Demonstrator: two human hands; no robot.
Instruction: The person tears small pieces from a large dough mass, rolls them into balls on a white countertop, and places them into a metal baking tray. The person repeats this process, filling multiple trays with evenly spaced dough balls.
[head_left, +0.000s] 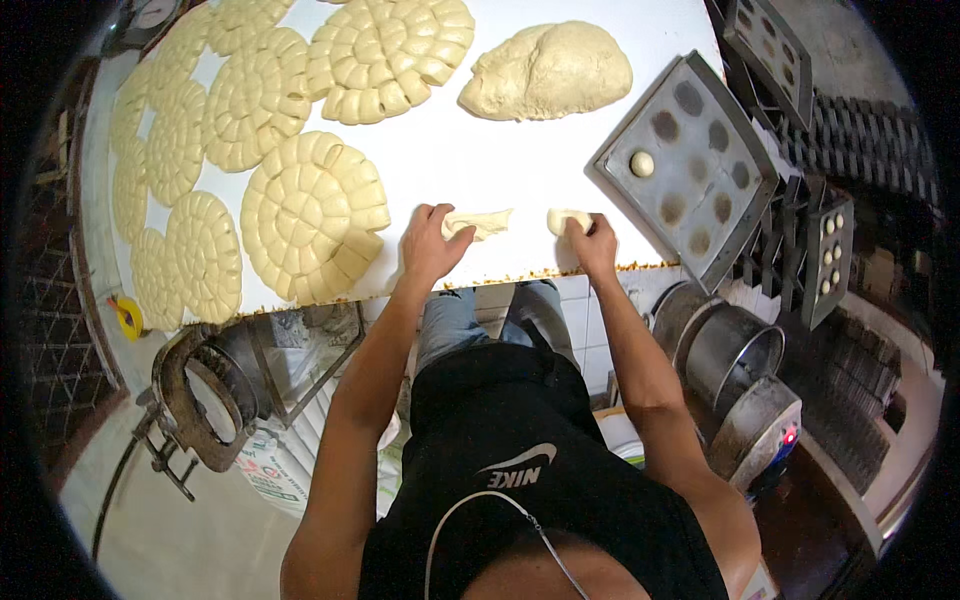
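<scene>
My left hand (436, 244) has its thumb and fingers around the left end of a torn, elongated strip of dough (487, 222) near the table's front edge. To its right, my right hand (596, 244) grips a smaller piece of dough (559, 219), part of which is hidden under the fingers. A gap of white table separates the two pieces. Beyond them lies a large smooth lump of dough (555, 71). One round dough ball (642, 164) sits in the left corner of a dark-spotted metal baking tray (611, 150), right of my right hand.
Several scored dough rounds (315, 214) cover the left of the white table (435, 161), which has a rusty front edge. A rack of trays (847, 150) stands at the right, including a tray of dough balls (825, 281). Below are a metal mixing bowl (731, 352) and machine parts (214, 397).
</scene>
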